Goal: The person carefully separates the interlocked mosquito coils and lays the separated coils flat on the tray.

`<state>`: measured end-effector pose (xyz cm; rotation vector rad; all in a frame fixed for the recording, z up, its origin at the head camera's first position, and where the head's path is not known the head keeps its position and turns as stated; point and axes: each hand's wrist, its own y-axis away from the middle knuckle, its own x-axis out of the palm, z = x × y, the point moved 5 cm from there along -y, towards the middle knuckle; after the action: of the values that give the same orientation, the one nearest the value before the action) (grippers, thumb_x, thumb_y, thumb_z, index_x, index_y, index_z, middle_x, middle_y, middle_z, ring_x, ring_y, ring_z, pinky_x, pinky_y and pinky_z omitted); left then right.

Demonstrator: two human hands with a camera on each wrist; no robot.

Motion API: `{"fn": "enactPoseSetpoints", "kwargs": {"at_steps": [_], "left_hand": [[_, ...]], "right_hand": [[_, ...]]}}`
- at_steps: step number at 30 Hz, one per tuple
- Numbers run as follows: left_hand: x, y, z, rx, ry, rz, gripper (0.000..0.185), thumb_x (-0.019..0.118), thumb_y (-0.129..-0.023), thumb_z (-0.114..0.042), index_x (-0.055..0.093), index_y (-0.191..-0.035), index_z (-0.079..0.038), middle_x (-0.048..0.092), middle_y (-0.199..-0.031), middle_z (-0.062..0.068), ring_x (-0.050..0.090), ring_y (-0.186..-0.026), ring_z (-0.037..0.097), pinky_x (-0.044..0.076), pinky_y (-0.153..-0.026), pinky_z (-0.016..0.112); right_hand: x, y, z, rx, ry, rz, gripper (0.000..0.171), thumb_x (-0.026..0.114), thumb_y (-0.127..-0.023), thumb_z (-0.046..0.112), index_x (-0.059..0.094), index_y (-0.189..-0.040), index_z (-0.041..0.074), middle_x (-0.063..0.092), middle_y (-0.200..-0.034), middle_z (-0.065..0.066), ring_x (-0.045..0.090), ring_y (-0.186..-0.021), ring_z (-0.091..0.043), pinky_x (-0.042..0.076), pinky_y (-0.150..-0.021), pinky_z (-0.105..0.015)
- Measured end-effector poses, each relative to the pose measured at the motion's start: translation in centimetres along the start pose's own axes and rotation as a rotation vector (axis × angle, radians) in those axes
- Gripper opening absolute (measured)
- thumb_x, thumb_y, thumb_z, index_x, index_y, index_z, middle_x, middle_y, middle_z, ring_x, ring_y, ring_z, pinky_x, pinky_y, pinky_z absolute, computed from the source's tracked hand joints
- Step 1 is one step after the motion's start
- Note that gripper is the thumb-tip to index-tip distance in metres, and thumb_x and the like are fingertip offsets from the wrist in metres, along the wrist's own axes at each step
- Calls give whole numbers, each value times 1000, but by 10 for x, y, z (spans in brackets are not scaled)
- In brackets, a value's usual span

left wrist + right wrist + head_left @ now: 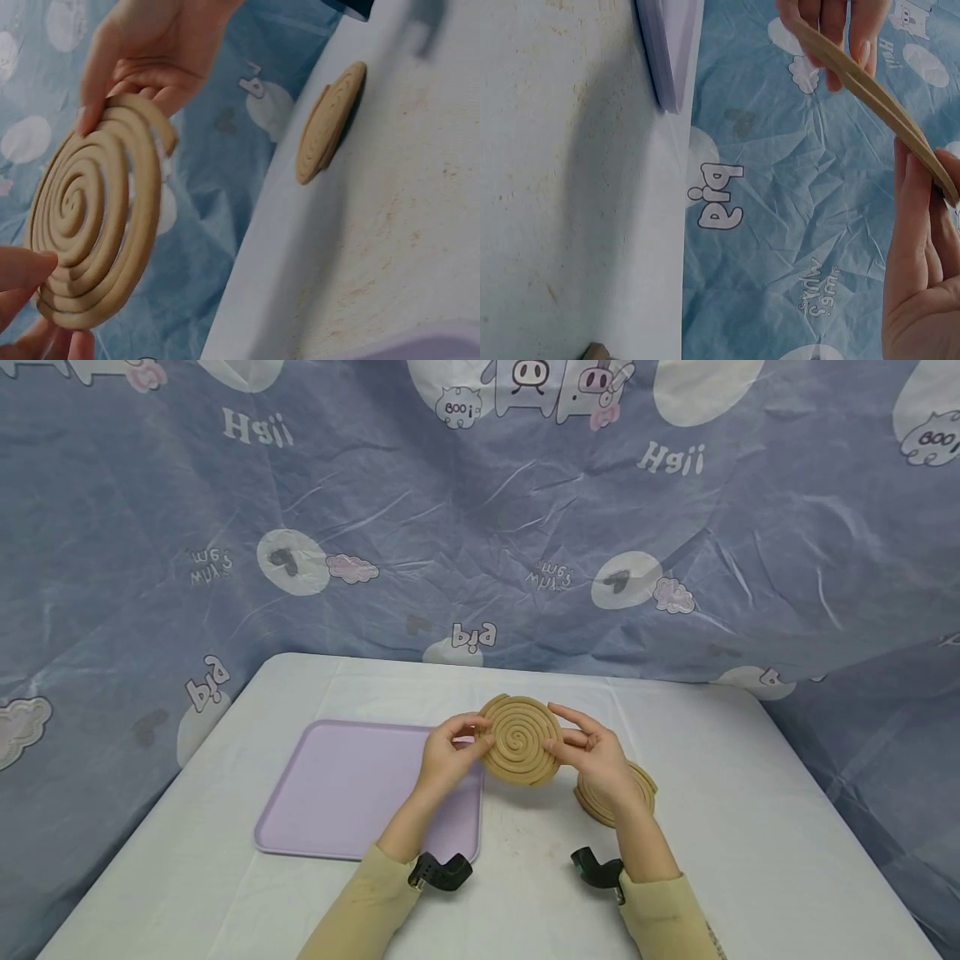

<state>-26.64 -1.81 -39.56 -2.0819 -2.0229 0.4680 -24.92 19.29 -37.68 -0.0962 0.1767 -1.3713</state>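
A tan spiral coil disc [520, 740] is held upright above the table between both hands. My left hand [455, 745] pinches its left rim, and my right hand [592, 753] grips its right rim. In the left wrist view the spiral coil disc [94, 217] shows its face, with fingertips at its lower left and the other hand at its top. In the right wrist view the disc [877, 101] appears edge-on between the two hands. A second stack of coil discs [637, 793] lies flat on the table under my right hand, also seen as the coil stack [328, 124].
A lilac tray [337, 789] lies flat on the white table [750, 827], left of the hands; its edge shows as the tray [667, 52]. A blue cartoon-print cloth [480, 510] hangs behind and around the table.
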Motion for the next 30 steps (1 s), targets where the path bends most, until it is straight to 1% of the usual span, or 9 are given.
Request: {"fn": "enactPoseSetpoints", "kwargs": {"at_steps": [3,6,10,14,18,21,24,27,30], "left_hand": [[2,2,-3,41,-73,-30,29,76,-78,-9,68,-104,-1,58,-121,14,55,-109,28,52,-83,40],[4,3,-4,73,-152,-52,31,76,-78,-13,68,-106,-3,54,-126,15,49,-116,29,49,-86,43],[5,5,-5,88,-187,-67,33,75,-79,-17,68,-108,-4,51,-127,16,49,-114,28,48,-84,42],[8,6,-5,97,-158,-63,38,74,-80,-20,65,-113,-2,49,-127,15,52,-107,27,49,-81,45],[13,7,-5,92,-100,-51,44,74,-81,-21,62,-119,-2,47,-128,13,56,-104,28,49,-82,48],[15,7,-5,83,-58,-37,49,74,-82,-19,58,-124,-1,47,-128,14,59,-102,30,51,-81,46],[18,8,-7,83,-26,-5,51,72,-84,-16,53,-129,0,48,-129,16,62,-99,31,54,-77,40],[18,12,-23,78,-21,52,45,66,-89,-11,51,-129,3,52,-128,19,62,-99,32,54,-77,33],[17,17,-40,73,-13,103,36,58,-93,-7,54,-126,4,56,-126,19,61,-102,32,53,-79,31]], "right_hand": [[3,0,1,-25,-8,-23,57,66,-87,3,43,-139,3,68,-106,-15,68,-83,-17,55,-73,-30],[7,0,2,-47,-8,-38,54,64,-88,3,42,-138,2,65,-110,-18,67,-87,-16,54,-76,-29],[14,1,3,-58,-18,-55,52,63,-89,5,43,-137,3,64,-112,-19,66,-89,-17,53,-79,-30],[23,1,4,-72,-21,-47,49,62,-91,8,44,-136,3,63,-113,-21,65,-92,-18,52,-82,-30],[30,3,7,-97,-31,-40,46,60,-92,8,44,-135,4,58,-117,-26,63,-97,-20,51,-84,-30],[34,4,8,-99,-43,-43,44,59,-93,9,44,-135,5,56,-119,-25,62,-100,-21,51,-84,-30],[38,5,8,-101,-49,-39,43,59,-93,10,46,-134,5,55,-121,-23,59,-105,-20,50,-87,-30],[42,5,9,-125,-76,-18,41,55,-95,12,46,-133,-1,52,-124,-23,56,-111,-20,47,-92,-32],[44,5,8,-147,-126,5,41,50,-98,18,46,-131,-6,48,-131,-23,53,-116,-21,45,-95,-35]]}}
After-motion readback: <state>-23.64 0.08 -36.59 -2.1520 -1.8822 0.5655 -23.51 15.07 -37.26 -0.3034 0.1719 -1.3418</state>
